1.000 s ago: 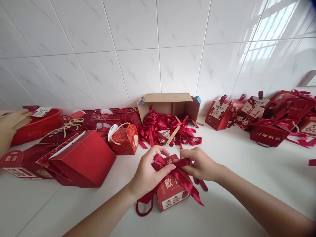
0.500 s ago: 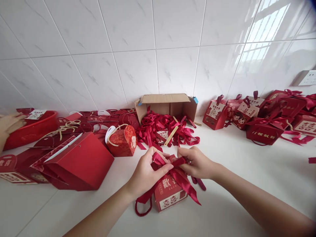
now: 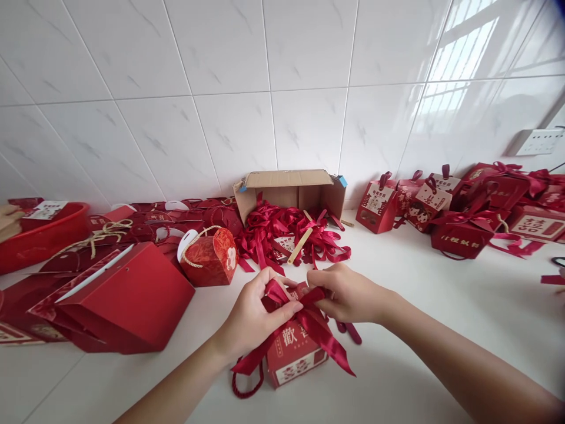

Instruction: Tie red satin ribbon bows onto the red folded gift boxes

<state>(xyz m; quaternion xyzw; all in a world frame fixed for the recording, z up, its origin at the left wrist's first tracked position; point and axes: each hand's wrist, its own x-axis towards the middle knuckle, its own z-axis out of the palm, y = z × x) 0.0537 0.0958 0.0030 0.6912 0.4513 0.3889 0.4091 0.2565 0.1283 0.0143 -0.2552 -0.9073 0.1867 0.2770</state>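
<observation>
In front of me stands a small red gift box [image 3: 289,341] with Chinese characters on its face. A shiny red ribbon [image 3: 329,341] crosses its top, its loops and tails spreading over the front. My left hand [image 3: 265,309] is closed, thumb and fingers pinching a ribbon loop at the box top. Beside it, my right hand [image 3: 346,294] is closed on the other side of the ribbon; its fingertips are partly hidden. A dark red cord handle [image 3: 247,391] hangs at the box's left side. Behind the right hand lie dark red strips [image 3: 351,331].
A tipped cardboard box [image 3: 286,178] spills red ribbons [image 3: 276,221] behind my hands. Red boxes [image 3: 136,294] and a red basin [image 3: 39,241] fill the left. Finished-looking gift boxes [image 3: 463,235] line the right. Another person's hand [image 3: 9,222] is at the far left.
The view has shifted slightly, so most things sit further left. Both hands keep their grip on the ribbon, with little change in its shape.
</observation>
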